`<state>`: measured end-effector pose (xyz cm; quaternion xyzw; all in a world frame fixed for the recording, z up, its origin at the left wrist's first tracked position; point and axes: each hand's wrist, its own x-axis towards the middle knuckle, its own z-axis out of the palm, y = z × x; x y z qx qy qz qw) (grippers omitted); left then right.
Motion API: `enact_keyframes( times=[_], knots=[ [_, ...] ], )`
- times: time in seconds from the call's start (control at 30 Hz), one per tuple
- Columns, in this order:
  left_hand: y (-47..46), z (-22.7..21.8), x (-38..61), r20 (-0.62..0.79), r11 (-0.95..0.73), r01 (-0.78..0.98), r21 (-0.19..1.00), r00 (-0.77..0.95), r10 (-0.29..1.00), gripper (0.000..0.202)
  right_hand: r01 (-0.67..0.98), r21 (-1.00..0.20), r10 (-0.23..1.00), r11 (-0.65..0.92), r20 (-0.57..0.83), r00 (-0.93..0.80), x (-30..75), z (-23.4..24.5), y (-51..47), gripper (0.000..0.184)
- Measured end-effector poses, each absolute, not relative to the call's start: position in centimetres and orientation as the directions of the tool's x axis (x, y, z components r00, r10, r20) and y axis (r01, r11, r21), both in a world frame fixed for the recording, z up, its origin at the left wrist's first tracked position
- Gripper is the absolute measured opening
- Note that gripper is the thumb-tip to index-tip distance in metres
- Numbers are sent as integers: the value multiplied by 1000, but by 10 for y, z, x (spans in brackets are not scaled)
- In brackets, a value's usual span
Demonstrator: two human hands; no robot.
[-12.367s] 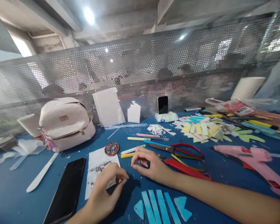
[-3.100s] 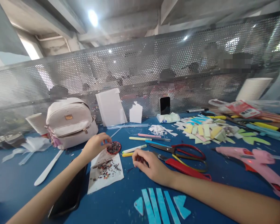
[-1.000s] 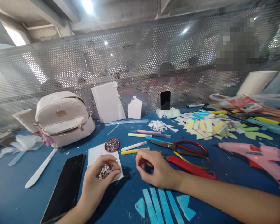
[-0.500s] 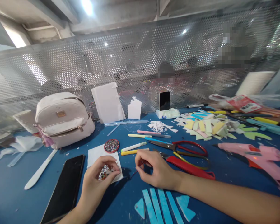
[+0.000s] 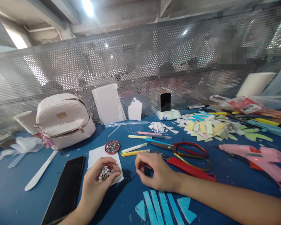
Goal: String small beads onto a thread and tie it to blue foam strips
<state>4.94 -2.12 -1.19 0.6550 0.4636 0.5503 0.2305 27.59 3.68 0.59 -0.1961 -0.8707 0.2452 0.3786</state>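
My left hand (image 5: 96, 184) is curled above a white paper sheet (image 5: 93, 153), thumb and fingertips pressed together; anything between them is too small to make out. Through the loop of that hand shows a heap of shiny silvery and orange bits (image 5: 105, 173). A round red-rimmed dish (image 5: 112, 147) of glittery bits lies just beyond it. Opposite, my right hand (image 5: 155, 172) is closed in a pinch, with a thin dark stick (image 5: 134, 176) poking out below its fingertips. Blue cut strips (image 5: 163, 204) and blue pieces (image 5: 186, 208) lie in front of my right forearm.
Red-handled scissors (image 5: 189, 149), a red-handled cutting tool (image 5: 189, 167) and markers (image 5: 134, 147) lie beyond my right hand. A pink glue gun (image 5: 253, 153) rests at right, before piled paper strips (image 5: 208, 126). Left are a phone (image 5: 65, 187), white knife (image 5: 41, 172) and backpack (image 5: 63, 122).
Both hands hold nearly the same place and pose. The whole view has shifted very slightly; no object on the table has visibly moved.
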Motion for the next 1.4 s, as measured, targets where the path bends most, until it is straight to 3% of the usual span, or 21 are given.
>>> enact_keyframes(
  times=[0.23, 0.5, 0.6, 0.73, 0.9, 1.17, 1.4],
  knots=[
    [-23, -9, 50, 524, -482, 404, 777, 8, 852, 18, 148, -576, 518, 804, 556, -650, 275, 5, 37, 8],
    [-26, -5, 50, 606, -605, 556, 570, 214, 767, 18, 145, -517, 456, 844, 547, -701, 276, 5, 37, 9],
    [-25, -5, 50, 616, -618, 556, 556, 225, 755, 18, 128, -522, 456, 843, 569, -684, 276, 5, 37, 8],
    [-24, -6, 53, 567, -542, 486, 686, 110, 816, 15, 128, -562, 516, 817, 612, -600, 276, 7, 35, 8],
    [-26, -6, 61, 340, -318, 217, 923, -69, 938, 19, 115, -583, 544, 804, 644, -538, 278, 7, 34, 9],
    [-27, -3, 67, 220, -219, 30, 975, -171, 960, 20, 88, -589, 533, 804, 646, -547, 278, 6, 34, 9],
    [-25, -3, 65, 221, -229, -27, 973, -180, 959, 22, 121, -599, 546, 792, 605, -579, 276, 9, 34, 8]
  ],
)
